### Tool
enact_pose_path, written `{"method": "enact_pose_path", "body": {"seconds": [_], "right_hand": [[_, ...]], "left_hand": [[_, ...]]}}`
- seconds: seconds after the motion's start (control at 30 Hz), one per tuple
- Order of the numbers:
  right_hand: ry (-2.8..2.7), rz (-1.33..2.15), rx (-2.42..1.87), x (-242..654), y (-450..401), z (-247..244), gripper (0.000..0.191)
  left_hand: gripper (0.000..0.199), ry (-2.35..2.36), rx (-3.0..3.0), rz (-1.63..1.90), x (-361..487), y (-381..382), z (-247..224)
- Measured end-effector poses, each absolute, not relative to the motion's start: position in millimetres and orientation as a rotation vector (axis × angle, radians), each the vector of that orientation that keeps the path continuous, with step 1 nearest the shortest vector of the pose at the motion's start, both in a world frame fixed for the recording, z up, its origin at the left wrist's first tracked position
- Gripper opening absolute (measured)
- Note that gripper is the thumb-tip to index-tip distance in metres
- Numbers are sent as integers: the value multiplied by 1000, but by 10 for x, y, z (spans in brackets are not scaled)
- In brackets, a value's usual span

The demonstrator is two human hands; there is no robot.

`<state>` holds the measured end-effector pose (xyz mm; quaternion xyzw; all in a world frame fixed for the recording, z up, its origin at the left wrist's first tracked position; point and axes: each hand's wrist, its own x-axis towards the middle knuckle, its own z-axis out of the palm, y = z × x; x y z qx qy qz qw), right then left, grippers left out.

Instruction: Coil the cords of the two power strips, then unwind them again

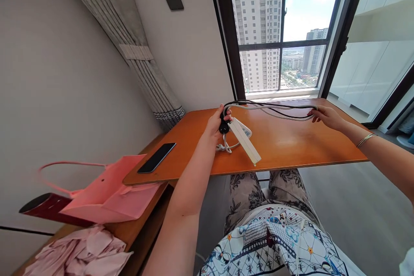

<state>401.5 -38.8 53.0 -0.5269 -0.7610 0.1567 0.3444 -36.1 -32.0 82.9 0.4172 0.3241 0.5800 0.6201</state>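
Note:
My left hand (217, 124) is closed around one end of a bundle of black and white cables (268, 106), above the wooden table. A round black piece (224, 127), perhaps a plug, shows at its fingers. My right hand (325, 116) pinches the looped far end of the bundle, so the cables stretch between both hands. Beside my left hand a long white bar (246, 142) slants toward the table's near edge; whether that hand holds it too, I cannot tell. Partly behind it is a white power strip (246, 129). A white plug (220, 147) with its cord is below my left hand.
A dark phone (157, 158) lies on the left part of the orange-brown table (291, 146). Lower left, a pink bag (113, 189), a dark red cylinder (54, 208) and crumpled pink cloth (77, 252) rest on a lower wooden surface. A window (281, 43) is beyond the table.

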Motion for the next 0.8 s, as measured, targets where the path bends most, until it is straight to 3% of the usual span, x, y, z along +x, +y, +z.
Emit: {"method": "enact_pose_path", "body": {"seconds": [0.13, 0.27, 0.37, 0.5, 0.6, 0.7, 0.8], "right_hand": [[-1502, 688, -1252, 4171, -360, 658, 42], [-1427, 950, -1181, 4243, -388, 686, 41], [-1460, 918, -1118, 4205, -432, 626, 39], [-1727, 547, -1144, 4185, -501, 557, 33], [-2113, -40, -1174, 4243, -578, 562, 27], [-2505, -632, -1061, 4246, -678, 587, 36], [-2809, -892, -873, 4054, -792, 561, 38]], "left_hand": [[45, 762, 1060, 1253, -374, -392, 773], [45, 757, 1014, 1172, -354, -441, 753], [43, 732, 901, 1180, -310, -454, 777], [41, 736, 758, 1219, -259, -448, 821], [41, 763, 720, 1208, -264, -436, 843], [41, 810, 725, 1232, -290, -410, 850], [42, 862, 767, 1261, -289, -365, 834]]}}
